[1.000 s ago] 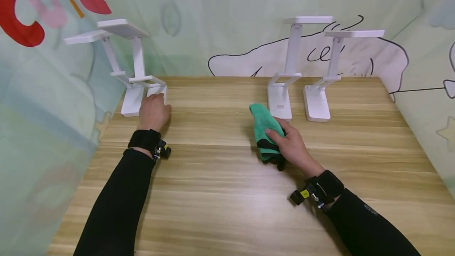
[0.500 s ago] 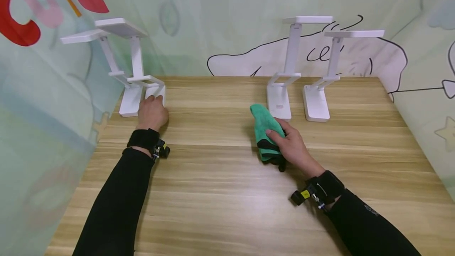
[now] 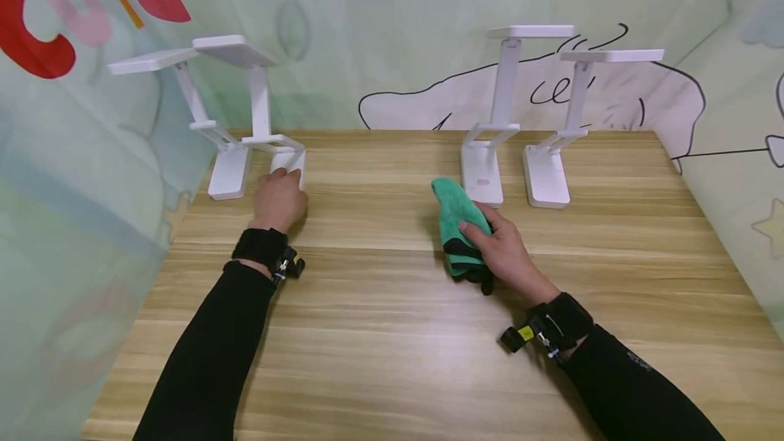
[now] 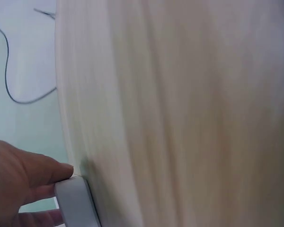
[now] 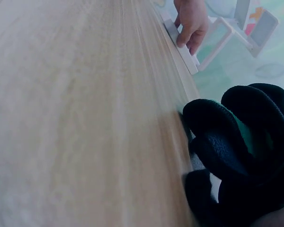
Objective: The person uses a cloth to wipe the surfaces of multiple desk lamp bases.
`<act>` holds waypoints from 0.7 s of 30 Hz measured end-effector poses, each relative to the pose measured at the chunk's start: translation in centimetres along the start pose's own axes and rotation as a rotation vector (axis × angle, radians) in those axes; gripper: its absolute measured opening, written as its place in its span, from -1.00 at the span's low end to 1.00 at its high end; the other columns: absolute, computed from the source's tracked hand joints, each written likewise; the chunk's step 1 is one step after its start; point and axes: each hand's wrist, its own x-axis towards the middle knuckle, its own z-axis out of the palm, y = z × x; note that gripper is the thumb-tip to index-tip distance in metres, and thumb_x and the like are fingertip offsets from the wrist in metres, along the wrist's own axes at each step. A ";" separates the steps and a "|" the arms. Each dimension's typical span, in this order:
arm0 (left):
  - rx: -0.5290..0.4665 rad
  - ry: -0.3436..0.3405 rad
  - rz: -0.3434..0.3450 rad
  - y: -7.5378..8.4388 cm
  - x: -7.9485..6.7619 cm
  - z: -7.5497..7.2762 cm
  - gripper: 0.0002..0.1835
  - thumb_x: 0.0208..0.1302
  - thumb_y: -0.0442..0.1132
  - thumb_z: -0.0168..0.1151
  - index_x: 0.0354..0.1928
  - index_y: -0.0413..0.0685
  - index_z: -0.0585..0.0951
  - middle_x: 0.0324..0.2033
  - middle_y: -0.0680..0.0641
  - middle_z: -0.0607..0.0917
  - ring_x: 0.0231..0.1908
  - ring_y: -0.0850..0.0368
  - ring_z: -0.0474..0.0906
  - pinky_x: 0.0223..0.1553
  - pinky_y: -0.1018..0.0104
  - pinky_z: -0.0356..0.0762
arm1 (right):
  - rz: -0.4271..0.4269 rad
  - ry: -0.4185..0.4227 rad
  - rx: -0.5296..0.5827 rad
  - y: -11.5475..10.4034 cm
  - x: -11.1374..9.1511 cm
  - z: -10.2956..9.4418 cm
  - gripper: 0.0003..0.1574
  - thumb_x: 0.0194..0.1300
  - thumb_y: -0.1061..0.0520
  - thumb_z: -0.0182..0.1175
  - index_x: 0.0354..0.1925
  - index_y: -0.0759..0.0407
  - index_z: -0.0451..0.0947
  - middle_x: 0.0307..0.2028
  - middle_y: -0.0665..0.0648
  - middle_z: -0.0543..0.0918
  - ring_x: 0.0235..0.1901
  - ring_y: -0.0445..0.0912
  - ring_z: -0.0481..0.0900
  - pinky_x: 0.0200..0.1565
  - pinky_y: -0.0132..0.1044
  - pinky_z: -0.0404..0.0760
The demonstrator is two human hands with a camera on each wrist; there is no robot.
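Note:
In the head view, my left hand (image 3: 280,201) grips the base of a white desk lamp (image 3: 260,101) at the back left. Up close in the left wrist view, the thumb and fingers hold the sides of the lamp's base (image 4: 77,203). My right hand (image 3: 503,245) holds a folded green cloth (image 3: 458,213) with black trim, thumb on top, just in front of a second desk lamp (image 3: 482,175). The right wrist view shows the cloth's black folded edges (image 5: 255,127); most of that hand is hidden there.
Another white desk lamp (image 3: 229,172) stands to the left of the gripped one. One more lamp (image 3: 547,179) is at the right. All stand along the back of the wooden table (image 3: 367,346), before a printed cloth backdrop (image 3: 392,26).
My left hand has slid the gripped lamp to the right, opening a gap between its base and the leftmost lamp. The right hand and the green cloth have stayed in place.

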 end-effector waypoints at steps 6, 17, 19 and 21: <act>-0.018 0.041 0.035 1.8 -1.1 0.6 -0.47 0.18 -0.26 0.05 0.23 -0.26 0.46 0.12 -0.40 0.50 0.08 -0.40 0.34 0.09 -0.24 0.32 | 0.012 0.005 0.006 1.3 0.3 0.0 -0.35 0.41 -0.11 0.11 0.38 -0.01 0.29 0.11 0.27 0.51 -0.01 0.06 0.44 0.04 -0.02 0.42; 0.068 0.051 0.193 5.3 -3.4 1.2 -0.47 0.20 -0.14 0.22 0.17 -0.28 0.51 -0.05 -0.34 0.65 0.10 -0.20 0.41 0.09 -0.12 0.29 | 0.014 0.064 0.026 2.2 0.5 0.4 -0.34 0.36 -0.23 0.12 0.35 -0.11 0.32 0.08 0.20 0.52 -0.03 0.01 0.45 0.01 -0.05 0.46; 0.077 0.046 0.217 5.9 -3.7 1.4 -0.45 0.20 -0.12 0.22 0.20 -0.27 0.50 -0.03 -0.33 0.65 0.12 -0.19 0.40 0.08 -0.11 0.30 | 0.012 0.083 0.021 2.3 0.5 0.4 -0.34 0.36 -0.22 0.12 0.35 -0.10 0.32 0.08 0.20 0.52 -0.03 0.02 0.45 0.02 -0.04 0.45; 0.079 0.043 0.244 6.5 -4.2 1.6 -0.43 0.21 -0.11 0.21 0.22 -0.27 0.48 0.00 -0.31 0.65 0.13 -0.18 0.40 0.09 -0.10 0.29 | 0.013 0.103 0.009 2.3 0.5 0.4 -0.34 0.36 -0.21 0.13 0.34 -0.08 0.32 0.07 0.21 0.52 -0.03 0.03 0.45 0.02 -0.03 0.44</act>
